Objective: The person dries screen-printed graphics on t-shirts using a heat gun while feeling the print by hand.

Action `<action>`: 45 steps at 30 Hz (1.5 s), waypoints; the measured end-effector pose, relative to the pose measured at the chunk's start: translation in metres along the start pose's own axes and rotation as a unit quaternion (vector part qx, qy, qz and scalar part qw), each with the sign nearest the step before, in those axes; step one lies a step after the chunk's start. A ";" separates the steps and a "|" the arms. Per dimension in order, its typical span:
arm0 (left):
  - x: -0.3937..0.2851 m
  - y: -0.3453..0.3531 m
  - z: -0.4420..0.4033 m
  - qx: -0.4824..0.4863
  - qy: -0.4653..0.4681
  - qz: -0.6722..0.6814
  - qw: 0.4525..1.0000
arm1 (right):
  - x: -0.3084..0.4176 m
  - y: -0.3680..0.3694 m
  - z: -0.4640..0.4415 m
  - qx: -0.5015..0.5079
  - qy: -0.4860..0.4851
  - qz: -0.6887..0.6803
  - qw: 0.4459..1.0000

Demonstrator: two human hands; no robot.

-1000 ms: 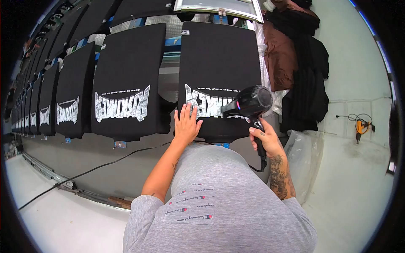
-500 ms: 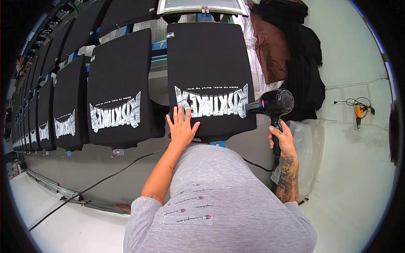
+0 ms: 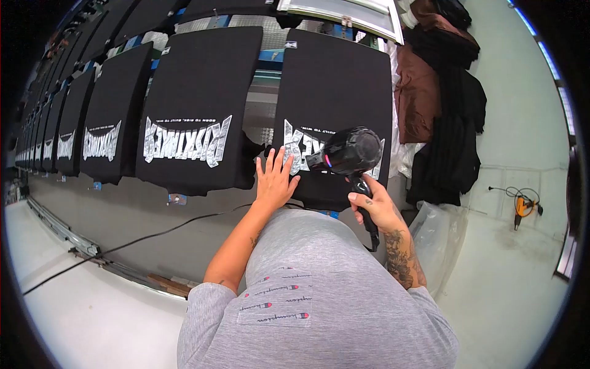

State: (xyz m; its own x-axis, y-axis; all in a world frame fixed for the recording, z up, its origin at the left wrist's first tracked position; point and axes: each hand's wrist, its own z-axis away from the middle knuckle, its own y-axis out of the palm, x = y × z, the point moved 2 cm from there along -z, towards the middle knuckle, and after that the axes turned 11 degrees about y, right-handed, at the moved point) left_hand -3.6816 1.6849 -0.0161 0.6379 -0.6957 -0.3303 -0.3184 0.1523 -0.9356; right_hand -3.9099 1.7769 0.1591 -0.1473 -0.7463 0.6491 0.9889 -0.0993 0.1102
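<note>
My right hand [image 3: 379, 206] is wrapped around the handle of a black hair dryer [image 3: 353, 149]. Its nozzle points left, over the white-grey lettering on the nearest black shirt [image 3: 335, 83], and the dryer body hides the middle of that print. My left hand [image 3: 276, 178] is open, fingers spread, at the lower left edge of the same shirt, with fingertips beside the print's left end. Whether the palm presses on the fabric I cannot tell. The shirt lies flat, stretched over a board.
More printed black shirts [image 3: 200, 80] on boards run off to the left. A framed screen [image 3: 344, 15] stands at the top. Piled black garments [image 3: 452, 135] and a brown one [image 3: 418, 92] lie right. An orange heat gun [image 3: 522, 206] lies farther right. A black cable [image 3: 153, 232] crosses left.
The hair dryer has moved left in my right hand, from the print's right end to over its middle. The boards and surroundings appear shifted right in view; my left hand has moved slightly right.
</note>
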 end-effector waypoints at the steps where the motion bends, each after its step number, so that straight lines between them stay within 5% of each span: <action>1: 0.004 -0.002 0.003 -0.001 -0.007 -0.006 1.000 | 0.004 0.007 -0.004 0.006 0.006 0.003 1.000; 25: 0.008 -0.001 0.004 0.035 0.044 0.015 0.998 | 0.075 0.030 -0.092 0.039 -0.031 0.022 0.999; 45: -0.005 0.003 0.015 0.024 0.068 -0.027 0.997 | -0.012 -0.140 0.027 -0.217 -0.041 -0.087 0.971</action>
State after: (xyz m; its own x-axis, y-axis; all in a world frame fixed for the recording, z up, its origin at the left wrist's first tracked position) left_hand -3.6755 1.6990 -0.0194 0.5512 -0.7920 -0.2626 -0.2504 0.1432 -0.9575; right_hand -4.0468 1.8176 0.1565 -0.2967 -0.6394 0.7093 0.8604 -0.5012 -0.0920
